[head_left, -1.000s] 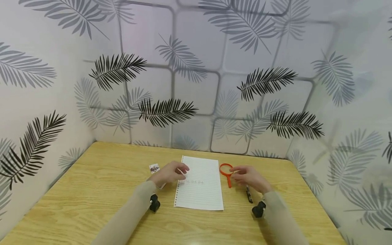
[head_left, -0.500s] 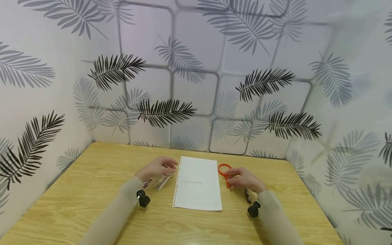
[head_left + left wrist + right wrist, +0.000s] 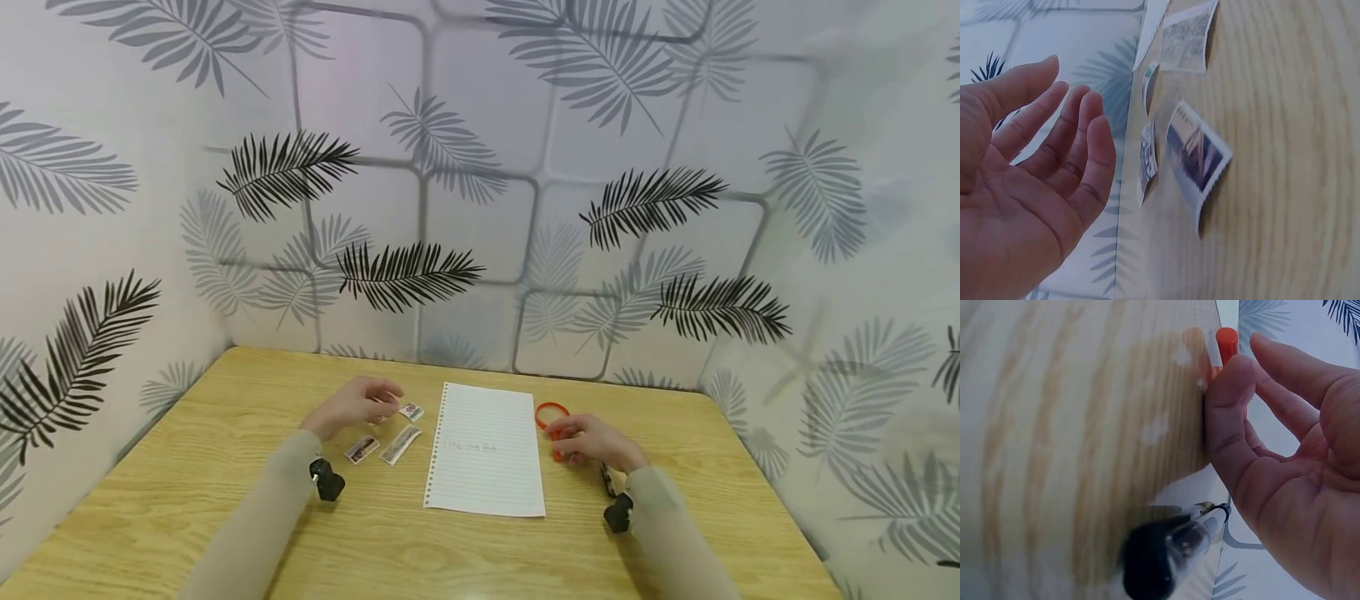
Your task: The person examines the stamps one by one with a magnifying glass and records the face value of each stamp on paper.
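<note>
Fingers relaxed and bent, my left hand hovers over several small perforated-edge stamps left of the paper. Among them are a dark-pictured stamp, a long pale one and a small one near the fingertips. In the left wrist view, the palm holds nothing and the dark stamp curls up from the table. My right hand rests by the red magnifying glass, loosely curled fingertips over its handle. The right wrist view shows the handle's end just past the fingers, the thumb apart from them.
A lined sheet of paper with faint handwriting lies between the hands. A black-and-transparent pen lies below the right hand, partly hidden by it in the head view. Patterned curtain-like walls border the wooden table.
My left hand has moved left from the paper's edge, uncovering the stamps. My right hand has shifted slightly left and down, from beside the magnifying glass's lens to its handle.
</note>
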Demonstrator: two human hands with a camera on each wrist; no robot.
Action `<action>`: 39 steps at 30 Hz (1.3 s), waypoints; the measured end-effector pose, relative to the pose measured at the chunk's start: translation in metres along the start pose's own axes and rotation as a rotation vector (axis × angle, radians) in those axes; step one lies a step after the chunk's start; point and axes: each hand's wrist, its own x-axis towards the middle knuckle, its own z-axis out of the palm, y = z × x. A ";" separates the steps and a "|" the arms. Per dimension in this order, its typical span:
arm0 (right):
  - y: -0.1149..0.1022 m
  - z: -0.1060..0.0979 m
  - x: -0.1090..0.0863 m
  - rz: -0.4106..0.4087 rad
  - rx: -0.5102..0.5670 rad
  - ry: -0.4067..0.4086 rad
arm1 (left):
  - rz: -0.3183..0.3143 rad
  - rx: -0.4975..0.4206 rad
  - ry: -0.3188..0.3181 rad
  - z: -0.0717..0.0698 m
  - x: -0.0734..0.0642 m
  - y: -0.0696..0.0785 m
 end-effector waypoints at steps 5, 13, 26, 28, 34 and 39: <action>0.001 0.000 0.001 0.006 -0.005 -0.012 | 0.006 0.056 0.024 -0.010 -0.002 -0.006; 0.001 -0.002 0.001 0.003 -0.028 -0.017 | -0.015 0.124 0.049 -0.018 -0.002 -0.014; 0.007 0.002 0.006 -0.051 -0.145 0.038 | -0.084 0.162 0.058 -0.018 0.005 -0.019; 0.006 0.003 0.007 -0.039 -0.157 0.056 | -0.086 0.170 0.054 -0.018 0.006 -0.019; 0.001 0.007 0.007 0.013 -0.182 0.098 | -0.122 0.209 0.035 -0.014 0.007 -0.019; -0.001 0.007 0.010 0.056 -0.171 0.133 | -0.142 0.231 0.049 -0.012 0.010 -0.019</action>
